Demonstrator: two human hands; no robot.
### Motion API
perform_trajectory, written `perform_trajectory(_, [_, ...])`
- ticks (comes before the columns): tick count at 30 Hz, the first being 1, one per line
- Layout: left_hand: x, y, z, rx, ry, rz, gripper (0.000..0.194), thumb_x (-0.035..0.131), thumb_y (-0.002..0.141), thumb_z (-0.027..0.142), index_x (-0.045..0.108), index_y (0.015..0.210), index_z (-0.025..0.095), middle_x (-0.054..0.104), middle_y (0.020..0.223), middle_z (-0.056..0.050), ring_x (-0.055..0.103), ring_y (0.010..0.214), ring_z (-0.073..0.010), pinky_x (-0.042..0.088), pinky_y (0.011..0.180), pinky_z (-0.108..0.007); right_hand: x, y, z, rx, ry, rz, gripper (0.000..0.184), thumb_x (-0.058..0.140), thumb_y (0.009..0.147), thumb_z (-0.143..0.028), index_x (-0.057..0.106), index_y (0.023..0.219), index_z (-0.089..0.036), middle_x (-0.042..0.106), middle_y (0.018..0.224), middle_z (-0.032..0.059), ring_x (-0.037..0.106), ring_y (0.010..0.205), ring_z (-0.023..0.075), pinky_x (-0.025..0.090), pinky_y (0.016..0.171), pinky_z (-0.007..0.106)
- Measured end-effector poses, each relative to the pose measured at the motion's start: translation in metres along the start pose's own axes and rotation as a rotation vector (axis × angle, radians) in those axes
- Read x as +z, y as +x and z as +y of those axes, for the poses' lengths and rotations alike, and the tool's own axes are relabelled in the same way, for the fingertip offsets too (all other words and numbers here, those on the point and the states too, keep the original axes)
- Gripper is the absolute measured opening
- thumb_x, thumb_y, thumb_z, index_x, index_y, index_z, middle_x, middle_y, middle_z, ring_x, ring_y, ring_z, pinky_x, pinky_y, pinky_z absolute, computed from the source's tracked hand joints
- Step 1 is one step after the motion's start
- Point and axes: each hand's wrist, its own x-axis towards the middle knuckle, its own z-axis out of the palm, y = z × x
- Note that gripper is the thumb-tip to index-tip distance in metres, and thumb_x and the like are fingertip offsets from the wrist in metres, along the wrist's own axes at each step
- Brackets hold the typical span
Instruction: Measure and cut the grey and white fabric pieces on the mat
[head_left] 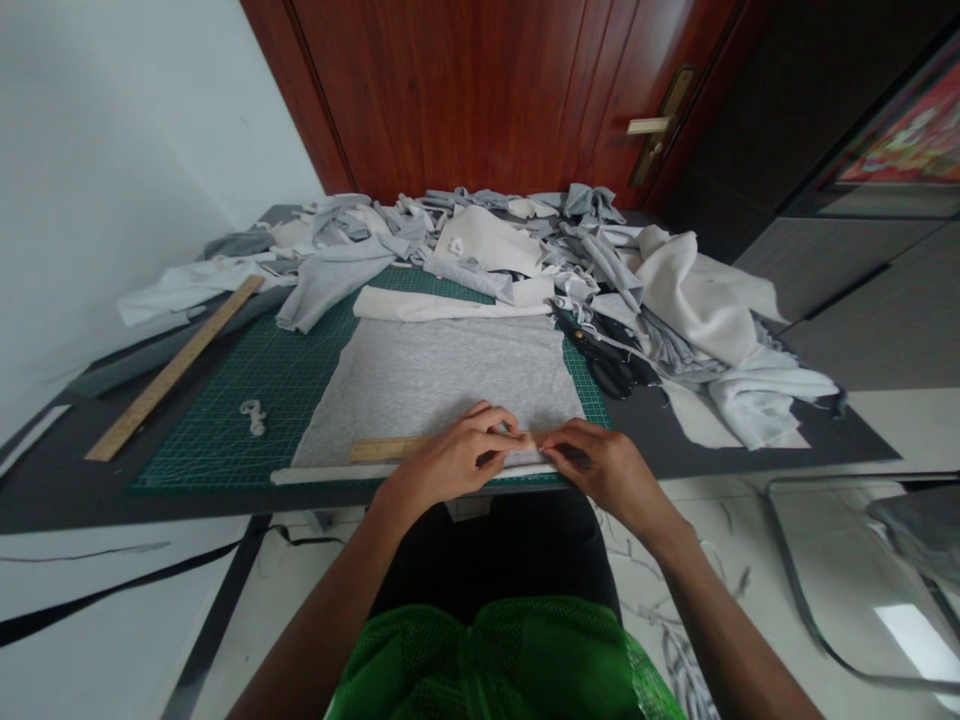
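A light grey knit fabric piece [450,365] lies spread on the green cutting mat [232,400], with a rolled white strip [322,474] along its near edge. My left hand [469,447] rests over the fabric's near side, fingers bent and closed together. My right hand [596,460] faces it from the right, thumb and fingertips pinched just above the white strip. Both sets of fingertips almost meet at a small pale bit too small to make out. A short wooden ruler [386,449] lies on the fabric, partly under my left hand.
Black scissors [611,370] lie right of the fabric. A long wooden ruler [176,370] slants across the table's left side. Grey and white scraps [487,240] heap along the back, with more cloth [701,300] at right. A small white twist [253,416] sits on the mat.
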Motion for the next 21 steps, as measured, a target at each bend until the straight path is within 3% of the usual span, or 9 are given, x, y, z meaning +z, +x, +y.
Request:
perform_trajectory(8, [-0.001,0.001,0.0,-0.005,0.019,-0.017,0.037,0.058,0.097,0.007,0.075,0.123,0.026,0.064,0.123,-0.005,0.057,0.115,-0.0202,0.051,0.1,-0.035,-0.03,-0.012,0.015,0.035,-0.037,-0.019,0.009,0.064,0.1,-0.022,0.073,0.098,-0.022,0.076,0.099,0.0048,0.074,0.089,0.0203,0.056,0.083,0.031])
perform_trajectory(21, [-0.001,0.0,-0.002,-0.007,0.013,-0.024,0.041,0.056,0.098,0.008,0.073,0.128,0.028,0.063,0.125,-0.006,0.057,0.116,-0.0203,0.051,0.101,-0.037,-0.049,-0.027,0.037,0.033,-0.105,0.027,0.014,0.06,0.1,-0.024,0.072,0.095,-0.021,0.076,0.097,0.0069,0.075,0.085,0.0213,0.058,0.078,0.032])
